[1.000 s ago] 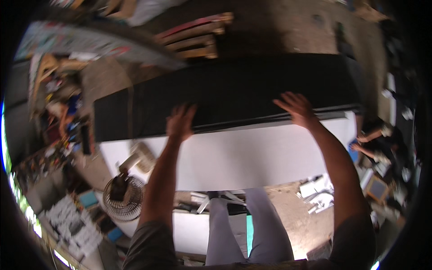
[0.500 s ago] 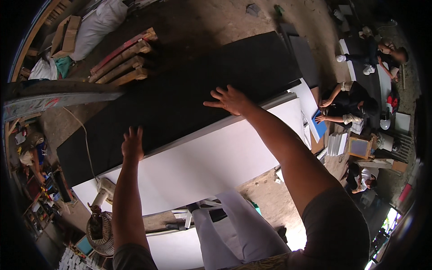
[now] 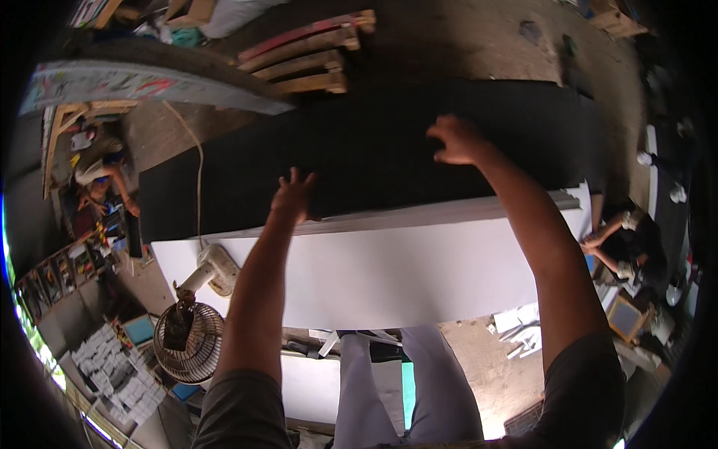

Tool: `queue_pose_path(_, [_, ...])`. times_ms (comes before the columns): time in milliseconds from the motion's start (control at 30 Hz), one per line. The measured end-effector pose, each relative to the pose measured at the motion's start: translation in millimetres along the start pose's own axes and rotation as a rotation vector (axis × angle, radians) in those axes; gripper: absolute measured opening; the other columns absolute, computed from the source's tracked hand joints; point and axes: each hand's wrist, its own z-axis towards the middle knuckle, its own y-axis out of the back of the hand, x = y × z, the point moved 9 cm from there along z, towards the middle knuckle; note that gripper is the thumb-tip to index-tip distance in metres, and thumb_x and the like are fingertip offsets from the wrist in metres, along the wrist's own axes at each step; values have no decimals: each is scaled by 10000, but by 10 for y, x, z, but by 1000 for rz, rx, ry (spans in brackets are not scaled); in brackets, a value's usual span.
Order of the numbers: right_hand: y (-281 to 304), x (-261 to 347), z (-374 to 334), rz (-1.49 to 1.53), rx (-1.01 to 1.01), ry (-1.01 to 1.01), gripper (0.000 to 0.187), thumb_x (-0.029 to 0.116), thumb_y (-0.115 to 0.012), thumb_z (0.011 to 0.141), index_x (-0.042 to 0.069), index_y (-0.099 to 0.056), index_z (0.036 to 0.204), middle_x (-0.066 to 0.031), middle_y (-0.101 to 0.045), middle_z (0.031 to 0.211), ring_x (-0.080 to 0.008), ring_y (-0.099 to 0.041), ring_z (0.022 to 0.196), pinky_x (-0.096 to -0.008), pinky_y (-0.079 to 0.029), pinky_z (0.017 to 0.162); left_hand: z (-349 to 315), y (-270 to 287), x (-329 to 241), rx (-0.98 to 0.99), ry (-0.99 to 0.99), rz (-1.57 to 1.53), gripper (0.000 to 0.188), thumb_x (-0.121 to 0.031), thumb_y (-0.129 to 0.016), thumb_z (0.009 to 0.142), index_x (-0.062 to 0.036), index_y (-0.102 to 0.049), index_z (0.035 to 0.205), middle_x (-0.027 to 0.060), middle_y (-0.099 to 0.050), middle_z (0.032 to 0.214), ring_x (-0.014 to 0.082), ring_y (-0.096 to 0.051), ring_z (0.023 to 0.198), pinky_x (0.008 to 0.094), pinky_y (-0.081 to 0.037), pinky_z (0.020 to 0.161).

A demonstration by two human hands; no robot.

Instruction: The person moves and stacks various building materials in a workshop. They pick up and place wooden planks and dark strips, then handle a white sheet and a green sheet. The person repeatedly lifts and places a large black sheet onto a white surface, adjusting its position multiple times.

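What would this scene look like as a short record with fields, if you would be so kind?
Left grip: fingers spread, at the black sheet; contact unclear
Right grip: fingers partly curled, over the same sheet; contact unclear
Nearer side: white panel
Left of left forearm: fan
Beyond the sheet: wooden bars
Others nearby: person at left; person at right

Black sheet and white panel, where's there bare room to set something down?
The white panel is bare between the forearms; the black sheet is bare between left hand and right hand. Crowded: the panel's left end, by the fan and cord.
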Motion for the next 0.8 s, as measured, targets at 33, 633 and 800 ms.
queue_pose_path(33, [332,-64,126,129,-208,-21,992,348,-872,754,197,-369,1595,-155,-466,1529,-380,-506,1371,-501,-439,1142,-29,14,-11,-54,11,13,1312,-560,-946,615,-218,-197,1636,249,-273,1626,532,-415,1421,545,-594,976])
queue_pose_path(633, [527,178,656,-218,-533,-389,879,602,-791,803,295,-438,1547,-149,-392,1591,-352,-358,1491,-594,-261,1222,-359,-352,788,19,468,-557,727,-732,-756,755,-102,-795,1115,142,-728,1210,304,-693,1167,416,-575,950])
queue_pose_path(800, [1,1999,548,-78,-290,343,862,455,-844,804,381,-428,1554,-145,-275,1671,-349,-214,1572,-609,-195,1263,-403,-389,703,31,348,-451,722,-712,-782,738,-131,-780,1167,101,-727,1241,297,-686,1186,435,-567,963])
